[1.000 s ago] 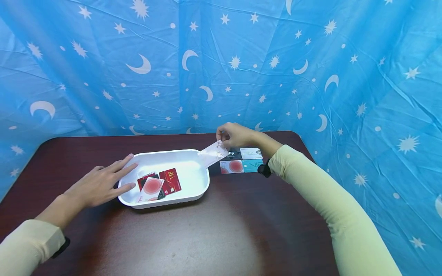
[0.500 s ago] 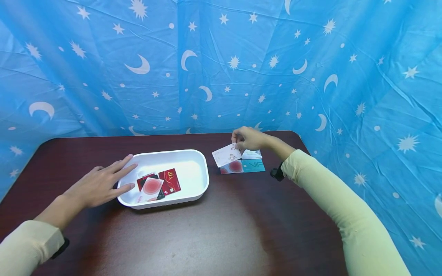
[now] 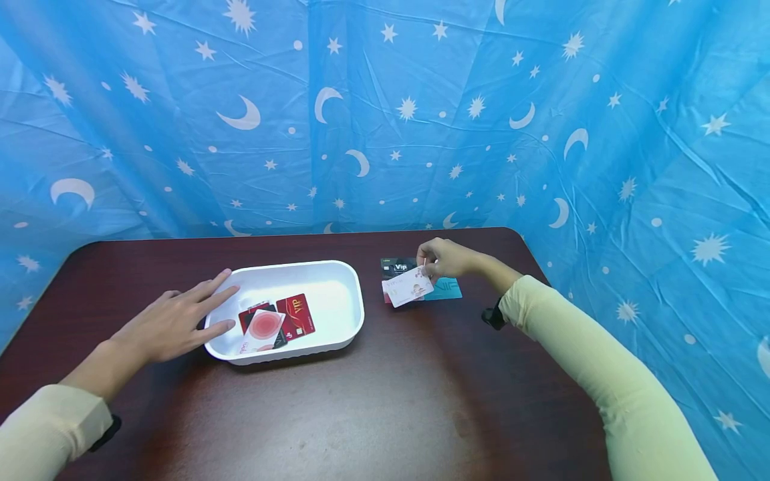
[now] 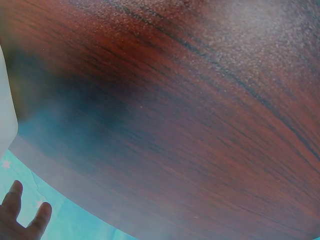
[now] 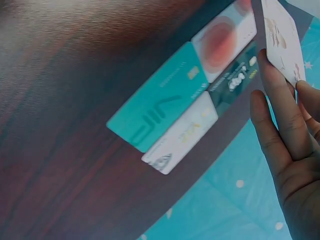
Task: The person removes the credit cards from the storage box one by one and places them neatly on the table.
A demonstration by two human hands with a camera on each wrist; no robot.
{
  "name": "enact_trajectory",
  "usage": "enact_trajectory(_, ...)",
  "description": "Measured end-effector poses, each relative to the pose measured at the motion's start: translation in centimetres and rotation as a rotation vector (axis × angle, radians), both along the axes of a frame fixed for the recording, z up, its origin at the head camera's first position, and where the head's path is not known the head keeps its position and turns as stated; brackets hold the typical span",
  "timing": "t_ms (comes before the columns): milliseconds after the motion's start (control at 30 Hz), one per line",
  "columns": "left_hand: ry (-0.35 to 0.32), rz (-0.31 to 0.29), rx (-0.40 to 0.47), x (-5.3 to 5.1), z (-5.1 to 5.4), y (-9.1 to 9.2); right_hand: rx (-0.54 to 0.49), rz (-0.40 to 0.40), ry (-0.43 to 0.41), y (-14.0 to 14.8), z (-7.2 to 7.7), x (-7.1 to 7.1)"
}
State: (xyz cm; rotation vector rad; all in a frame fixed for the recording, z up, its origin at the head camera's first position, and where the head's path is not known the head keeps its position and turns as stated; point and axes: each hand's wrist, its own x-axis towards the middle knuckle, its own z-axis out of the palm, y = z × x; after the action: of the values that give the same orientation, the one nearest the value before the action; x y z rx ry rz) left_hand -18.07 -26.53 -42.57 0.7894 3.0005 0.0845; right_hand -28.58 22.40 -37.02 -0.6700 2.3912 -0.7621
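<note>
My right hand (image 3: 448, 258) pinches a white card with a floral print (image 3: 410, 286) by its edge, above a block of cards on the table. In that block lie a black Vip card (image 3: 394, 266), a teal card (image 5: 157, 100), a white card (image 5: 185, 132) and a card with a red circle (image 5: 220, 45). My left hand (image 3: 171, 322) rests on the left rim of a white tray (image 3: 337, 267), fingers spread. Inside the tray are a red VIP card (image 3: 296, 316) and a red-circle card (image 3: 265, 325), overlapping others that are partly hidden.
The dark wooden table (image 3: 337, 414) carries the tray left of centre and the block of cards toward the back right. A blue curtain (image 3: 385, 120) with moons and stars hangs behind and to the right.
My right hand has carried the floral card rightward from the tray's right edge, then lowered it over the block of cards. The left hand has stayed on the tray.
</note>
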Motion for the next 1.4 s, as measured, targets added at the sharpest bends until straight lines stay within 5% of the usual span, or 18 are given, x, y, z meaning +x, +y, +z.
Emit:
enact_trajectory(867,-0.007,0.004,0.0,-0.1,0.0,0.1,-0.016,-0.123,-0.187,1.0,-3.8,1.9)
enact_trajectory(1400,0.0,-0.002,-0.001,0.0,0.0,0.0,-0.032,-0.241,-0.283,0.7,-4.9,2.5)
